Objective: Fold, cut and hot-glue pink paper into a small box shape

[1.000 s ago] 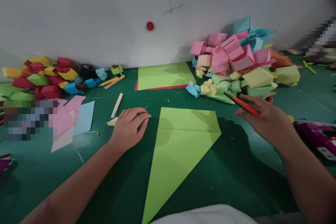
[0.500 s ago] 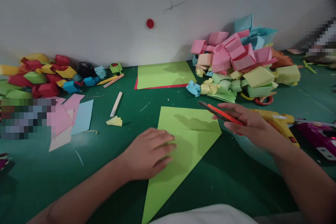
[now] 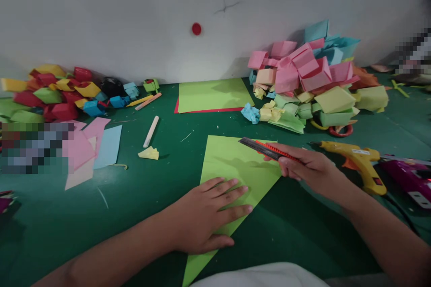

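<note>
A light green sheet of paper (image 3: 232, 157), folded on a slant along its right side, lies on the dark green table (image 3: 134, 206). My left hand (image 3: 215, 213) rests flat across it with the fingers spread. Over the paper's upper right part, my right hand (image 3: 310, 166) grips an orange utility knife (image 3: 279, 150). Its dark blade points to the upper left, above the sheet. Whether the blade touches the paper I cannot tell.
Behind lie more green sheets (image 3: 215, 94) over a red one. Paper boxes are heaped at right (image 3: 303, 71) and left (image 3: 60, 89). A yellow glue gun (image 3: 362, 161) and red-handled scissors (image 3: 340, 130) lie right; a white stick (image 3: 151, 132) and pink paper (image 3: 81, 152) lie left.
My left hand has moved right and down, and its fingers have spread flat on the paper. My right hand has brought the knife left over the sheet, and more blade shows.
</note>
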`<action>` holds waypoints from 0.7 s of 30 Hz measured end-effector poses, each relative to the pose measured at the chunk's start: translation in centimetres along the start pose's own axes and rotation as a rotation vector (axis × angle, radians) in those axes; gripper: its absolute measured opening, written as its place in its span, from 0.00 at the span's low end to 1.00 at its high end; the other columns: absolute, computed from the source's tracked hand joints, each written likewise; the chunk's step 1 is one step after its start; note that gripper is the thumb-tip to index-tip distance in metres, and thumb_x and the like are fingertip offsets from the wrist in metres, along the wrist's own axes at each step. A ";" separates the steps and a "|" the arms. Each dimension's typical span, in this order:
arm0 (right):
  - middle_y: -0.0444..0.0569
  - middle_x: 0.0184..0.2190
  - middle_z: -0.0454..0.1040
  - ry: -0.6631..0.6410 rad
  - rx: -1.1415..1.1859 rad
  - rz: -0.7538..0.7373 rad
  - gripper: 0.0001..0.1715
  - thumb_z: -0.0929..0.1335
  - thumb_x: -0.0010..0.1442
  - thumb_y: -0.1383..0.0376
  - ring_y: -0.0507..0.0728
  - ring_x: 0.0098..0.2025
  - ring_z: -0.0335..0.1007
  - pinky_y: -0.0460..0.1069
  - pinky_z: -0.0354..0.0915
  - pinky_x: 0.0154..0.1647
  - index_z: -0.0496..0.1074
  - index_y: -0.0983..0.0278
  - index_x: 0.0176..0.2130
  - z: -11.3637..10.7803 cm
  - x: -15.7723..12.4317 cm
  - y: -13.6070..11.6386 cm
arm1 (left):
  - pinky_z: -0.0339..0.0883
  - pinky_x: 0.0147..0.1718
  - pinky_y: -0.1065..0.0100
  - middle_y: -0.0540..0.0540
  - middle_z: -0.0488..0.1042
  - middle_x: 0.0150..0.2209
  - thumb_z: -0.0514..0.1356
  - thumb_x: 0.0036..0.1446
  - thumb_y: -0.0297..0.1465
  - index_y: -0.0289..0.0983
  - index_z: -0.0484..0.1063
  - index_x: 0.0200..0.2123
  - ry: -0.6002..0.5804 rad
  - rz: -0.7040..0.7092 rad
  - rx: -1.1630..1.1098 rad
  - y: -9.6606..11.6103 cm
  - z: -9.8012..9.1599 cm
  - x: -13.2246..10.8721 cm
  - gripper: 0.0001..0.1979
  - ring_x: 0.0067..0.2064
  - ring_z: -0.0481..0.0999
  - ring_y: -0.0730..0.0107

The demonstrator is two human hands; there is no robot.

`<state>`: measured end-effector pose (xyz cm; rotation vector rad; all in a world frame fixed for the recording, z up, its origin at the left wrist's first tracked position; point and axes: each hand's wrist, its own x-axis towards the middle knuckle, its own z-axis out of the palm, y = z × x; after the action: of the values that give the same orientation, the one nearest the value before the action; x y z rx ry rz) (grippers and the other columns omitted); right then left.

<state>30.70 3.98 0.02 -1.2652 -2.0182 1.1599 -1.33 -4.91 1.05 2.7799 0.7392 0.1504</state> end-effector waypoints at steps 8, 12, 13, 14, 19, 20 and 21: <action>0.46 0.41 0.85 0.126 -0.246 -0.108 0.22 0.66 0.65 0.55 0.61 0.37 0.82 0.54 0.77 0.39 0.79 0.55 0.54 1.8 0.7 -3.0 | 0.42 0.72 0.45 0.44 0.47 0.75 0.49 0.70 0.48 0.45 0.52 0.72 -0.030 -0.015 -0.014 0.1 0.2 0.0 0.32 0.75 0.49 0.49; 0.46 0.51 0.82 0.110 -0.295 -0.210 0.19 0.66 0.67 0.57 0.63 0.50 0.81 0.55 0.76 0.53 0.79 0.55 0.54 2.8 1.7 -3.3 | 0.39 0.72 0.41 0.45 0.49 0.75 0.50 0.70 0.48 0.46 0.53 0.72 -0.019 -0.014 -0.026 0.1 0.1 0.0 0.31 0.74 0.50 0.48; 0.46 0.52 0.81 0.087 -0.303 -0.236 0.19 0.65 0.67 0.58 0.62 0.52 0.80 0.55 0.76 0.53 0.79 0.55 0.54 3.2 2.0 -3.4 | 0.38 0.72 0.40 0.45 0.50 0.74 0.50 0.70 0.48 0.47 0.54 0.72 -0.009 -0.012 -0.027 0.1 0.1 0.0 0.31 0.74 0.51 0.47; 0.46 0.52 0.81 0.058 -0.312 -0.263 0.20 0.65 0.68 0.59 0.62 0.53 0.80 0.55 0.76 0.54 0.78 0.55 0.55 3.7 2.4 -3.6 | 0.37 0.71 0.39 0.45 0.50 0.74 0.51 0.70 0.47 0.47 0.54 0.72 -0.002 -0.011 -0.026 0.1 0.1 0.0 0.31 0.74 0.51 0.46; 0.47 0.52 0.82 -0.046 -0.386 -0.404 0.20 0.62 0.71 0.60 0.59 0.52 0.80 0.52 0.76 0.52 0.75 0.57 0.58 5.6 4.2 -3.7 | 0.32 0.71 0.37 0.45 0.50 0.74 0.50 0.70 0.48 0.47 0.54 0.71 -0.016 -0.031 -0.026 0.2 0.2 -0.1 0.30 0.74 0.51 0.47; 0.47 0.51 0.82 -0.047 -0.399 -0.426 0.20 0.62 0.72 0.61 0.58 0.51 0.80 0.52 0.76 0.52 0.75 0.57 0.58 5.8 4.3 -3.4 | 0.32 0.71 0.36 0.45 0.49 0.75 0.49 0.70 0.49 0.47 0.54 0.71 -0.018 -0.033 -0.031 0.2 0.2 -0.1 0.30 0.74 0.51 0.46; 0.48 0.51 0.82 -0.047 -0.409 -0.446 0.20 0.62 0.72 0.60 0.58 0.51 0.80 0.51 0.76 0.51 0.74 0.58 0.58 6.0 4.4 -3.1 | 0.31 0.71 0.35 0.45 0.49 0.75 0.49 0.70 0.49 0.48 0.54 0.71 -0.016 -0.036 -0.034 0.2 0.2 -0.1 0.30 0.74 0.50 0.46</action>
<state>22.72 4.87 -0.55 -0.8847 -2.4892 0.5925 -1.32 -5.19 0.88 2.7308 0.7750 0.1317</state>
